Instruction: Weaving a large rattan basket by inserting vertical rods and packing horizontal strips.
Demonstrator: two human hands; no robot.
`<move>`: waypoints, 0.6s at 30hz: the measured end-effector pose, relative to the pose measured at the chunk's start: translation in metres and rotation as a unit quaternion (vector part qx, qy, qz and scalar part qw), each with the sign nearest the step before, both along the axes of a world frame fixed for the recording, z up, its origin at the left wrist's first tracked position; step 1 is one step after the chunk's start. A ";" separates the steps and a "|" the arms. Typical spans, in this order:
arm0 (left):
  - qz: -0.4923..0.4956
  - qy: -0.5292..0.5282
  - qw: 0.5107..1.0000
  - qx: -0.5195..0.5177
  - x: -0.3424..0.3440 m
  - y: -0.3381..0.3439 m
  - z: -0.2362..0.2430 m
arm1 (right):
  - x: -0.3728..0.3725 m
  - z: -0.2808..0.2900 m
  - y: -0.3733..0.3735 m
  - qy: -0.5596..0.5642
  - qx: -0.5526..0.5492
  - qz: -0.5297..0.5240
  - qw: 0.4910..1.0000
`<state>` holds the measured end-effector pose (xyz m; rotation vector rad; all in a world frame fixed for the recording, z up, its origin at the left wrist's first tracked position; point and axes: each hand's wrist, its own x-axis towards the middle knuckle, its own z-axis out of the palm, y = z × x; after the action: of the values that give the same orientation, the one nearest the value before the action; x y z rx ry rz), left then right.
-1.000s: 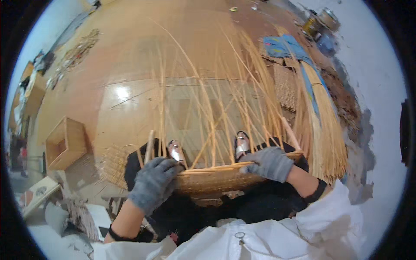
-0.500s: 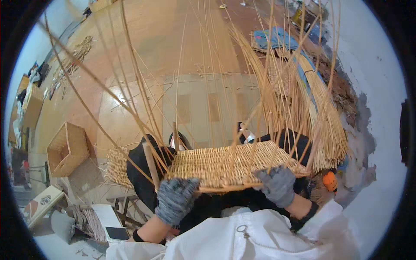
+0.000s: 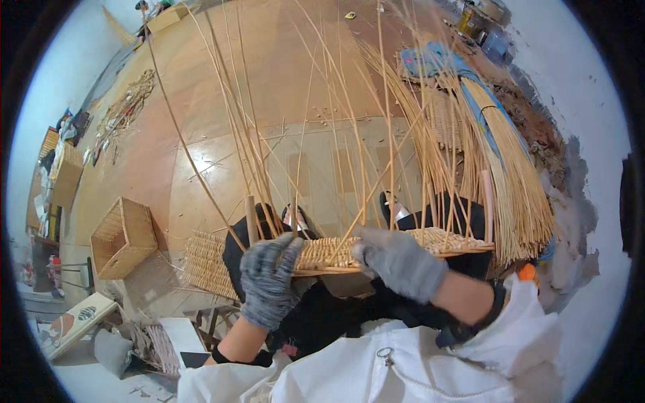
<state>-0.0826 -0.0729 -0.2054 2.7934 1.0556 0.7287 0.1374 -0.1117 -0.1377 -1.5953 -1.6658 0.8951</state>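
A woven wicker panel (image 3: 322,252), the base of an unfinished basket, lies across my lap with tall thin rods (image 3: 254,151) rising from it. Pale wooden posts stand at its corners, among them a left post (image 3: 251,220) and a right post (image 3: 488,205). At the left of the near edge, my left hand (image 3: 271,279), in a grey knit glove, has its fingers bent over the weave and holds it. My right hand (image 3: 403,263), gloved alike, is over the middle of the near edge; motion blur hides what its fingertips hold, if anything.
A bundle of long rods (image 3: 514,195) lies at the right, with blue cloth (image 3: 433,60) at its far end. To the left are a hexagonal wicker basket (image 3: 123,236) and another woven piece (image 3: 209,263). An orange object (image 3: 527,272) sits near my right elbow.
My right hand has moved left along the near edge, from the right corner to the middle. The panel has tipped, showing less of its top, and the rods have swung more upright.
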 end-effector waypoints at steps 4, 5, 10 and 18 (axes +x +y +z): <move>0.084 -0.009 0.995 -0.044 -0.011 -0.004 -0.006 | -0.020 -0.045 0.039 -0.281 -0.030 0.115 0.952; 0.082 0.013 0.996 -0.035 -0.012 -0.008 -0.012 | -0.032 -0.056 0.044 -0.223 0.000 -0.004 0.975; 0.112 -0.030 0.993 -0.028 -0.012 -0.009 -0.029 | -0.080 -0.063 0.075 0.517 -0.191 -0.241 0.799; 0.138 -0.068 0.988 -0.020 -0.010 -0.005 -0.036 | -0.104 -0.093 0.111 0.556 -0.299 -0.135 0.764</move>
<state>-0.0925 -0.0777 -0.2409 2.5485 1.4283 0.8990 0.0332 -0.0005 -0.2305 -1.1260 -0.2925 1.8300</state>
